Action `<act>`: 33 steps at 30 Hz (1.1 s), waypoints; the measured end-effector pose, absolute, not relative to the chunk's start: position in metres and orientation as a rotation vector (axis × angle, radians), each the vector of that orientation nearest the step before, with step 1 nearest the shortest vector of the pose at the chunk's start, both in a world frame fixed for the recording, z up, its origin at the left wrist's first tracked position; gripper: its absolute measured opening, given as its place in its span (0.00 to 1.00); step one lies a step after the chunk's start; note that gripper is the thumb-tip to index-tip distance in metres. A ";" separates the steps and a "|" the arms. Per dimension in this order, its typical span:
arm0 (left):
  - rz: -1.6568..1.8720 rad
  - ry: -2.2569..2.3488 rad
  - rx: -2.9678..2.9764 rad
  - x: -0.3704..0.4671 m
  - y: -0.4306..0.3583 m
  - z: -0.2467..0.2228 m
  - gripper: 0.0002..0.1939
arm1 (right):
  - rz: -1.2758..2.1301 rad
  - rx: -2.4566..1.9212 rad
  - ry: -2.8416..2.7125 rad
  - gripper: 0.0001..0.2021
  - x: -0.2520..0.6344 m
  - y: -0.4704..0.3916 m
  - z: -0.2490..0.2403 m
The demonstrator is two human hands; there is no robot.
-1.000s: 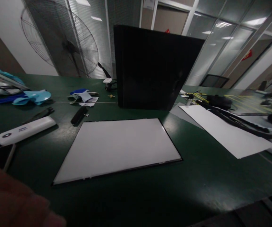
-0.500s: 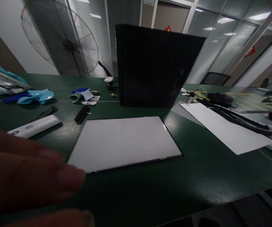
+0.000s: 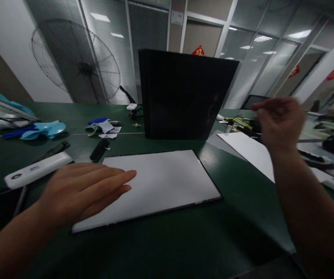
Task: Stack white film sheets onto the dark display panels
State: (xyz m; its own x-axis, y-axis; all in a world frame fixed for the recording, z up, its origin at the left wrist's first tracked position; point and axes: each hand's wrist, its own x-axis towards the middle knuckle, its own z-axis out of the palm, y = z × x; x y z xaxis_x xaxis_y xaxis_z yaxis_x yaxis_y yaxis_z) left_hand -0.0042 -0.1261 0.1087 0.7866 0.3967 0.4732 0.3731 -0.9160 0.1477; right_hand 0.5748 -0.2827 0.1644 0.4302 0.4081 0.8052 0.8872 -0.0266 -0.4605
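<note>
My left hand (image 3: 88, 190) is stretched out flat, palm down, over the left part of a flat white panel (image 3: 167, 182) with a thin dark frame. Its fingers are straight and hold nothing; whether they touch the panel I cannot tell. The panel lies on the green table. My right hand (image 3: 281, 122) is raised on the right, in front of a white sheet (image 3: 246, 149) and some black strips. Its fingers are curled toward the thumb and slightly blurred; anything between them is hidden.
A large black panel (image 3: 184, 97) stands upright behind the white one. To the left are a white bar-shaped device (image 3: 39, 168), a small black object (image 3: 98, 150), light-blue gloves (image 3: 46, 130) and scraps of paper (image 3: 107, 128). A fan (image 3: 84, 68) stands beyond the table (image 3: 167, 240).
My left hand has drawn back from close to the camera and now lies over the white panel's left part. My right hand has come into view on the right. The view has tilted up slightly.
</note>
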 end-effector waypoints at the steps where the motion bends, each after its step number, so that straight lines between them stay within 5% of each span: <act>1: 0.659 0.637 3.021 0.010 -0.112 0.106 0.24 | -0.566 -1.737 -1.126 0.21 0.581 -0.281 0.149; 6: 0.292 1.021 3.042 0.021 -0.055 0.062 0.31 | -0.390 -2.189 -1.177 0.16 0.616 -0.272 0.050; 11: 0.124 0.945 3.019 -0.007 -0.043 0.035 0.31 | -0.173 -2.405 -1.419 0.24 0.647 -0.265 -0.004; 20: 0.052 0.947 2.870 -0.009 -0.038 0.024 0.36 | -0.196 -2.659 -1.350 0.41 0.647 -0.261 -0.016; 33: 0.171 0.909 2.810 -0.012 -0.035 0.011 0.40 | -0.136 -2.757 -1.248 0.28 0.605 -0.262 0.005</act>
State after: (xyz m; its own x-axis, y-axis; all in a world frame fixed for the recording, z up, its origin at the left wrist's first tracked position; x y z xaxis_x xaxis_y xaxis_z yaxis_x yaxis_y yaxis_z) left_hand -0.0124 -0.0350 0.0115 0.8062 0.5893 0.0529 0.5682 -0.7961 0.2084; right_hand 0.6049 -0.2617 0.0050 0.6576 0.7424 0.1278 0.7525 -0.6553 -0.0652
